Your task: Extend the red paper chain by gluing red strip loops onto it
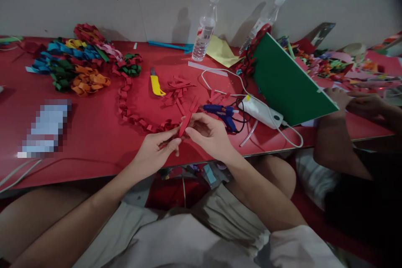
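My left hand (157,148) and my right hand (209,134) meet at the near edge of the red table (94,134). Both pinch a red paper strip (185,123) that stands up between the fingertips. The strip sits at the near end of a red paper chain (128,111) that curves away across the table to the left. Loose red strips (179,90) lie just beyond my hands. A blue glue gun (221,113) rests right beside my right hand.
Piles of coloured paper chains (75,65) fill the far left. A yellow utility knife (155,83), two water bottles (205,27), a white power strip (262,111) with cables and a green board (285,81) stand further back. Another person's hands (361,102) work at the right.
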`<state>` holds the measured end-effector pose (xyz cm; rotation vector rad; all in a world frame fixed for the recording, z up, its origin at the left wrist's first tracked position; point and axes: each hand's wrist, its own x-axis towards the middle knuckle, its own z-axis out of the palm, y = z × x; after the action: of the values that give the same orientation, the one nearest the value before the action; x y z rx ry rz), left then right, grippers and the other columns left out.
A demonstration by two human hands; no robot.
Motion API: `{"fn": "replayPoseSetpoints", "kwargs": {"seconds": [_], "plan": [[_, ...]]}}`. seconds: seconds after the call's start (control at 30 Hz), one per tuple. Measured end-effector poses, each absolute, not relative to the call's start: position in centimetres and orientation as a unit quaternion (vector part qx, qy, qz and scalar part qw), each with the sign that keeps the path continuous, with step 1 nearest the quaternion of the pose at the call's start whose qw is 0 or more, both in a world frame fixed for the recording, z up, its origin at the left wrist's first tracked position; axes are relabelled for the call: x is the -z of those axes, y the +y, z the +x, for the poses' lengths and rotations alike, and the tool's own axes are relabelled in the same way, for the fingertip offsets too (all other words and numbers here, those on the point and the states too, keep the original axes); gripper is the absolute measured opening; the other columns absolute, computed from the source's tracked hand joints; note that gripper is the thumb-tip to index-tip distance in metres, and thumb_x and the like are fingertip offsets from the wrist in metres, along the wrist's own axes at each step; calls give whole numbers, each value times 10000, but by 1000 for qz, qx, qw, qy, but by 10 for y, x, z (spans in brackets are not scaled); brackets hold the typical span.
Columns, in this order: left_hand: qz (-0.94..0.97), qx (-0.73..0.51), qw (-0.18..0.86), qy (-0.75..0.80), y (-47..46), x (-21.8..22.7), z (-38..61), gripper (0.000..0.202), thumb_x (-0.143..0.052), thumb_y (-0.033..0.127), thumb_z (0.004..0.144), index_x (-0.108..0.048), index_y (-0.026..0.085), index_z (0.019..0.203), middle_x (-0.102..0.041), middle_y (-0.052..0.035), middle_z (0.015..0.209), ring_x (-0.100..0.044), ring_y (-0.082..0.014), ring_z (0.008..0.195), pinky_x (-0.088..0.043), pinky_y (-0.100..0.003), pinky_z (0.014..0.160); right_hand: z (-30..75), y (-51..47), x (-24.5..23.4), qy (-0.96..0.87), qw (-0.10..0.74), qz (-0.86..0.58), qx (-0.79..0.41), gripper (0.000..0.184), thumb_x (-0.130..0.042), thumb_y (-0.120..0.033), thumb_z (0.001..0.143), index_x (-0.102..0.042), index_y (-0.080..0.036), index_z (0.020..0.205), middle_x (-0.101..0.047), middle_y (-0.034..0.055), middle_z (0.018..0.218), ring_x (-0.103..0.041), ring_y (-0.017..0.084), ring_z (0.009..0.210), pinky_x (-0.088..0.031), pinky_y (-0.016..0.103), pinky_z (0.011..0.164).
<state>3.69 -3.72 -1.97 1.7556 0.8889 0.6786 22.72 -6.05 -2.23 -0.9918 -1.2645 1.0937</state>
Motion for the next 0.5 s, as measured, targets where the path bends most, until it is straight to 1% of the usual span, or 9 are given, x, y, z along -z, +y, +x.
{"fn": "replayPoseSetpoints", "kwargs": {"seconds": [0.17,0.33,0.5], "plan": [[715,-280,519,376,-38,21,38,340,-486,400,987,-722,155,985,-679,6,680,-597,-105,649,-469,-204,670,226,-60,24,-535,564,-418,-470,282,-710,-378,851,-625,-193,1047,-638,21,891,-623,126,796,-556,280,792],[722,-292,493,388,-40,20,39,290,-572,371,938,-686,150,789,-666,9,653,-602,-102,616,-474,-206,657,224,-61,25,-544,555,-423,-466,292,-719,-399,840,-621,-207,1037,-663,39,956,-642,143,861,-562,294,821],[728,-283,488,390,-40,19,39,323,-543,344,946,-684,149,730,-672,-1,633,-603,-107,593,-471,-217,632,223,-60,27,-551,542,-437,-460,307,-705,-427,848,-617,-204,1038,-664,41,951,-645,146,863,-562,307,838]]}}
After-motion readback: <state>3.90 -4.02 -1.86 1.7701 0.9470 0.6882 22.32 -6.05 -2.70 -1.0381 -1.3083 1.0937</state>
